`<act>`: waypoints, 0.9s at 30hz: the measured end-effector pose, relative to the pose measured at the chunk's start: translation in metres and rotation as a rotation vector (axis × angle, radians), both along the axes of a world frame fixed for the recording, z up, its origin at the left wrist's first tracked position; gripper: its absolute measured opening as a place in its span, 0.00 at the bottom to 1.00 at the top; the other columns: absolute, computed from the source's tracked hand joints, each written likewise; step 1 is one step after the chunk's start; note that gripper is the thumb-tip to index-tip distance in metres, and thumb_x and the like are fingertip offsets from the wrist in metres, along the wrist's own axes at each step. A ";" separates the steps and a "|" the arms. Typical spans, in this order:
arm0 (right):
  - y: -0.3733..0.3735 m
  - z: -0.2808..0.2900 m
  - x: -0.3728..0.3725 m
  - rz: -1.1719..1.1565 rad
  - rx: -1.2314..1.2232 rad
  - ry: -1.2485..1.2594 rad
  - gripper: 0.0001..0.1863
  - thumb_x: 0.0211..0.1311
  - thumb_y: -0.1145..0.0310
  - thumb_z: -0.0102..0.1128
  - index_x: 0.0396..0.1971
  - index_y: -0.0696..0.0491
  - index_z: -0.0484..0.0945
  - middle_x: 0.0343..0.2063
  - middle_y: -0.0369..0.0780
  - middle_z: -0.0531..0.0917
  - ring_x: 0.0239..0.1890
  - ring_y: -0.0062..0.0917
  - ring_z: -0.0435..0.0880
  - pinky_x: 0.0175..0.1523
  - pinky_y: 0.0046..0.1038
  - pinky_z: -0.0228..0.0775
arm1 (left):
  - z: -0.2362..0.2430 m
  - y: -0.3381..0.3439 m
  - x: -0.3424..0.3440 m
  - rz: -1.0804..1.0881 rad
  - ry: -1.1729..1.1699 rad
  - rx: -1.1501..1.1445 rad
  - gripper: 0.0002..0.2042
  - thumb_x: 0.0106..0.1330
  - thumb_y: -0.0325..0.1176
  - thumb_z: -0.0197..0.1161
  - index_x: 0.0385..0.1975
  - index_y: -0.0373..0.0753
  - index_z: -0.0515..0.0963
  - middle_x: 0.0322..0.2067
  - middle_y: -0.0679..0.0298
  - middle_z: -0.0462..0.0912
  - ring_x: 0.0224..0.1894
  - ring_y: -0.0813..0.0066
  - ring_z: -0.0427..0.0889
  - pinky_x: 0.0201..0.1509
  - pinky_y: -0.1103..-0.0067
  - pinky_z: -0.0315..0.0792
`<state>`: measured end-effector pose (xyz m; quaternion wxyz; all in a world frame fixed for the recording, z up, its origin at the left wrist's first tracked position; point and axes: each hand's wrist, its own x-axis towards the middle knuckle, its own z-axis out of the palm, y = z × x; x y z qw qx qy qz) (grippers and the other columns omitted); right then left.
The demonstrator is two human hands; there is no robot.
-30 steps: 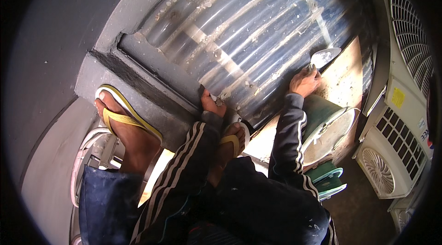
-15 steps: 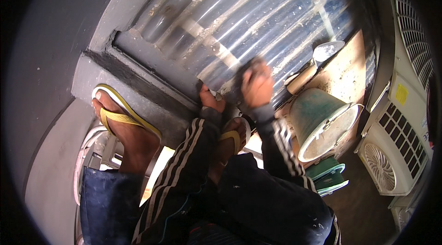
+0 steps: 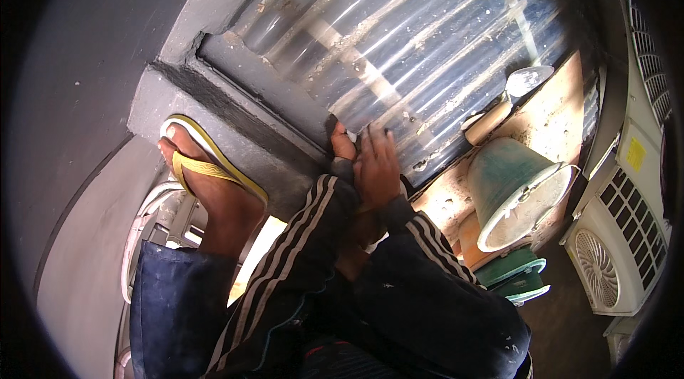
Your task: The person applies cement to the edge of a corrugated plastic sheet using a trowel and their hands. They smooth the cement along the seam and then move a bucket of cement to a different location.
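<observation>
At the lower edge of a corrugated translucent sheet (image 3: 399, 44) strewn with crumbs of mortar, my two hands work close together. My left hand (image 3: 343, 144) is closed at the sheet's edge, thumb up, with a small pale bit showing by its fingertips; what it grips is hard to make out. Just right of it, my right hand (image 3: 377, 165) lies flat with fingers stretched over the sheet, holding nothing. A grey ledge (image 3: 235, 137) runs beside the left hand, and my sandalled foot (image 3: 214, 172) stands on it.
Right of the sheet lie a rounded metal blade (image 3: 529, 80) and a brown wooden piece (image 3: 489, 124). A cement-stained green bucket (image 3: 506, 172) leans on its side above another green container (image 3: 516, 276). Air-conditioner units (image 3: 616, 236) line the far right; a grey wall (image 3: 85, 80) rises at left.
My right hand has come down and left, from a blurred curled shape over the sheet to flat fingers beside my left hand. The left hand keeps its place at the edge; the whole view has shifted slightly.
</observation>
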<state>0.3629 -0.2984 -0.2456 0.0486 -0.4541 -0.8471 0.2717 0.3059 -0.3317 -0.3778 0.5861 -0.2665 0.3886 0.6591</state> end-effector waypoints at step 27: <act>0.067 0.003 -0.040 0.221 0.033 0.075 0.19 0.60 0.68 0.48 0.48 0.62 0.72 0.50 0.52 0.73 0.57 0.44 0.68 0.65 0.39 0.54 | 0.029 0.017 -0.010 0.288 -0.144 0.188 0.22 0.62 0.46 0.47 0.48 0.36 0.72 0.48 0.58 0.76 0.49 0.61 0.75 0.58 0.68 0.65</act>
